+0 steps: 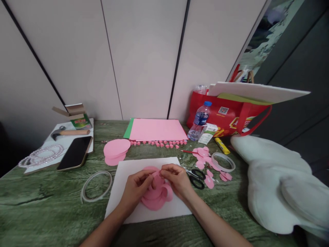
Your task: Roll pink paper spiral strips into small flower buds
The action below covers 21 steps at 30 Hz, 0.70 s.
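Pink paper (154,202) cut in rounded, curled pieces lies on a white board (123,209) in front of me. My left hand (137,185) pinches the upper part of this paper from the left. From the right, my right hand (177,178) pinches the same part between thumb and fingers. The fingertips nearly meet, and they hide some of the paper's upper edge. One piece curls into a loop below my right hand. Black-handled scissors (197,178) lie just right of that hand, partly behind it.
Left are a tape ring (96,187), phone (74,153), hammer (72,133), bead strands (42,156) and pink ovals (117,147). Pink sheets (158,129) lie behind. Right are paper scraps (202,155), tape roll (223,162), glue stick (222,145), bottle (200,121), red bag (226,116) and white plush (277,178).
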Tool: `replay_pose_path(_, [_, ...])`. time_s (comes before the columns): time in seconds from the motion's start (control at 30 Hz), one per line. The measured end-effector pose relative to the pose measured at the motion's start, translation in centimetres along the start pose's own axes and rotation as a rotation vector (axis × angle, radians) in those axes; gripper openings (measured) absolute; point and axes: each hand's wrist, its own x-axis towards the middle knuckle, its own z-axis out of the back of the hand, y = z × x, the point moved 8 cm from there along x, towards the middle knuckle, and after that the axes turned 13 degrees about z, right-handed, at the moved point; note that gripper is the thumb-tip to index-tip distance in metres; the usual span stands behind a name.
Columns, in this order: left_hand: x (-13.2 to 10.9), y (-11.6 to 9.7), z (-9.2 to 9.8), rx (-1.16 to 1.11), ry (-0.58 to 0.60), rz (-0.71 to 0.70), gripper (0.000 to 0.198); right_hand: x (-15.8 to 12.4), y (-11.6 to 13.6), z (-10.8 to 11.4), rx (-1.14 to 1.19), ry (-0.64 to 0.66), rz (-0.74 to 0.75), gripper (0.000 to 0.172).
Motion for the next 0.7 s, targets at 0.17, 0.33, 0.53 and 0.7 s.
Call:
replay_pose_path(0.17, [-0.04,-0.21,0.05,0.01,0.004,-0.018,0.028,-0.03,-0.26,-0.26,-0.013,0.035,-0.029,0.015])
replay_pose_path(0.33, [0.09,-0.11,0.36,-0.01,-0.013,-0.016,0.028,0.0,-0.31,-0.33,0.018,0.039,-0.044,0.016])
replay_pose_path(0.53, [0.05,-0.04,0.3,-0.007,-0.007,-0.033,0.026,0.0,-0.31,-0.29,0.042,0.03,-0.043,0.015])
replay_pose_path(0.7, [0.0,-0.29,0.5,-0.023,-0.024,-0.039,0.024,-0.11,-0.5,-0.46,0.078,0.061,-0.07,0.014])
